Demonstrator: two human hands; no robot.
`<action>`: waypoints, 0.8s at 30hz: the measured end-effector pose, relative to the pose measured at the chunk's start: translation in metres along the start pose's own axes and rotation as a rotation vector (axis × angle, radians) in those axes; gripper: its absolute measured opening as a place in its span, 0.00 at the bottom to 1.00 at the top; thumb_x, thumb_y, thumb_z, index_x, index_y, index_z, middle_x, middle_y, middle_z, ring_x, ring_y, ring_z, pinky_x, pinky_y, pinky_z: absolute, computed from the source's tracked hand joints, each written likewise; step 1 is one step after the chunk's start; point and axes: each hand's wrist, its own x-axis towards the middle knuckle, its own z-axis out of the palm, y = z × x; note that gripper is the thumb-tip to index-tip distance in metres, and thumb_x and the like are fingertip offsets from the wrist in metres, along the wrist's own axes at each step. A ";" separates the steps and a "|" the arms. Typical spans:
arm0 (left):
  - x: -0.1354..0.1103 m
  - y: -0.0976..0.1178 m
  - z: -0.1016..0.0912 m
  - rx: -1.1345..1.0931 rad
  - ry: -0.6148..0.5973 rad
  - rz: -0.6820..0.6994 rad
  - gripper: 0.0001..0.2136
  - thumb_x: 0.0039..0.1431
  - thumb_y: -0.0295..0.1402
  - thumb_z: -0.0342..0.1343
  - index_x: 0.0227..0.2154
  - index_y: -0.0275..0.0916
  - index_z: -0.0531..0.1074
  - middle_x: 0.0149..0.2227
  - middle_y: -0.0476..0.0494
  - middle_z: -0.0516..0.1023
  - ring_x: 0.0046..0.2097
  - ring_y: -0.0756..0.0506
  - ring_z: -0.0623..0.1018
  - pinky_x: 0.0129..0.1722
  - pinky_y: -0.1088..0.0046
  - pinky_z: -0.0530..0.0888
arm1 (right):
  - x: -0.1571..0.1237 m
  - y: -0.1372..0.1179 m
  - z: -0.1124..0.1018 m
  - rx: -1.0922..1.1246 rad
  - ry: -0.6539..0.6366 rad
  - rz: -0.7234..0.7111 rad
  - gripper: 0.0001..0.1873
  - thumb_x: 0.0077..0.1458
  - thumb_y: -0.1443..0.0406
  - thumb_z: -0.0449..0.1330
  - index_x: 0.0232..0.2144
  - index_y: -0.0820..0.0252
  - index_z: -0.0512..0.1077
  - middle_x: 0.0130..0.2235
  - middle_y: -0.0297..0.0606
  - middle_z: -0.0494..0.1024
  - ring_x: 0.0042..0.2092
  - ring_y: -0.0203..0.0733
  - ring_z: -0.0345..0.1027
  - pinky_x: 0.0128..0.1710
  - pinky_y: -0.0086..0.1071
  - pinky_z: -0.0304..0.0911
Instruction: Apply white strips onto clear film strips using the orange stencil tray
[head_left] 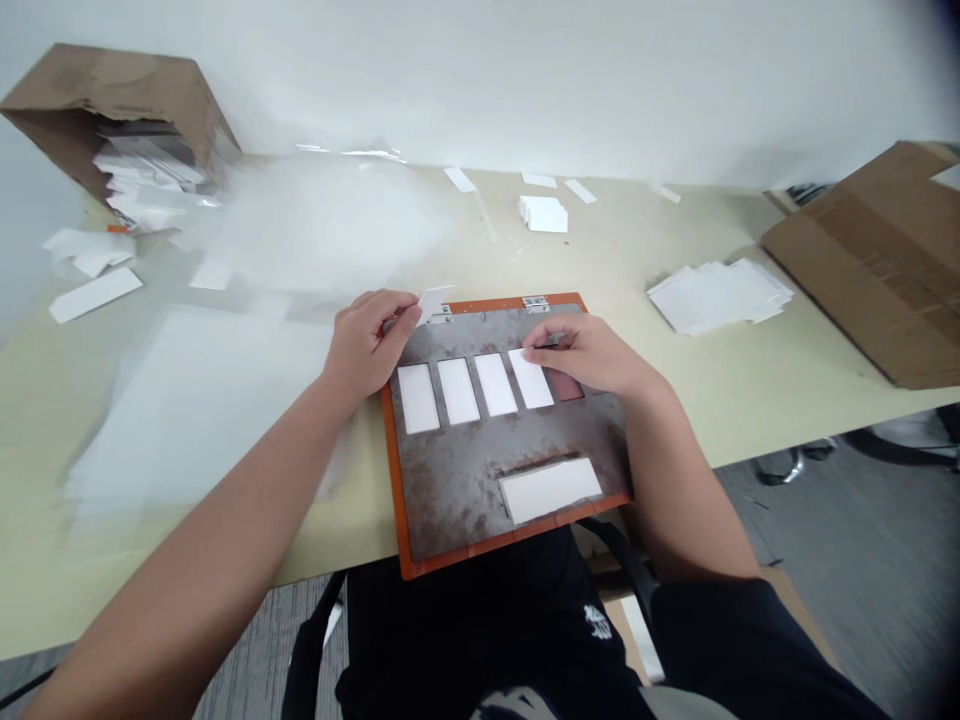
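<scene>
A hinged board [450,500] with an orange edge and a stained grey face lies in front of me at the table's front edge. Four-sided slots run in a row across it; white cards [459,390] fill those on the left. One reddish slot [566,386] shows beside my right hand, partly covered by it. My left hand [367,340] pinches a small white card [435,302] above the board's upper left corner. With curled fingers, my right hand [589,355] grips the top of the rightmost white card [532,382] at its slot. A larger white strip [551,490] lies in the lower cutout.
An open cardboard box [142,75] full of white pieces stands at the back left. Translucent sheets [187,400] cover the left side. Stacked white cards lie at the back [544,214] and right [720,295], near another cardboard box [877,260].
</scene>
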 end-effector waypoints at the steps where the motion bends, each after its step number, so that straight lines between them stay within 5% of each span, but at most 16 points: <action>1: 0.000 0.000 0.000 0.001 0.001 -0.001 0.09 0.65 0.36 0.50 0.34 0.42 0.74 0.32 0.49 0.79 0.35 0.48 0.76 0.39 0.70 0.72 | 0.000 0.000 0.000 -0.001 0.003 0.004 0.09 0.50 0.57 0.65 0.30 0.56 0.77 0.37 0.37 0.75 0.35 0.39 0.67 0.38 0.37 0.62; 11: 0.000 0.001 0.000 0.005 -0.002 0.011 0.08 0.65 0.35 0.50 0.34 0.42 0.73 0.33 0.49 0.78 0.35 0.48 0.76 0.38 0.70 0.72 | -0.003 -0.007 0.000 0.021 -0.047 0.013 0.07 0.47 0.60 0.66 0.26 0.58 0.74 0.32 0.35 0.74 0.31 0.36 0.65 0.35 0.35 0.61; 16: -0.001 0.003 0.000 0.095 0.020 0.138 0.10 0.68 0.36 0.47 0.34 0.42 0.73 0.29 0.48 0.76 0.33 0.47 0.74 0.37 0.68 0.72 | -0.005 -0.016 0.009 0.088 0.109 -0.176 0.08 0.53 0.59 0.63 0.34 0.54 0.74 0.34 0.34 0.74 0.25 0.32 0.57 0.28 0.33 0.57; 24: -0.003 0.009 -0.001 0.077 0.099 0.383 0.07 0.67 0.32 0.50 0.36 0.41 0.73 0.35 0.46 0.81 0.36 0.47 0.78 0.40 0.68 0.73 | -0.007 -0.052 0.029 -0.026 0.163 -0.419 0.11 0.58 0.56 0.60 0.40 0.52 0.74 0.47 0.40 0.76 0.29 0.36 0.65 0.33 0.37 0.64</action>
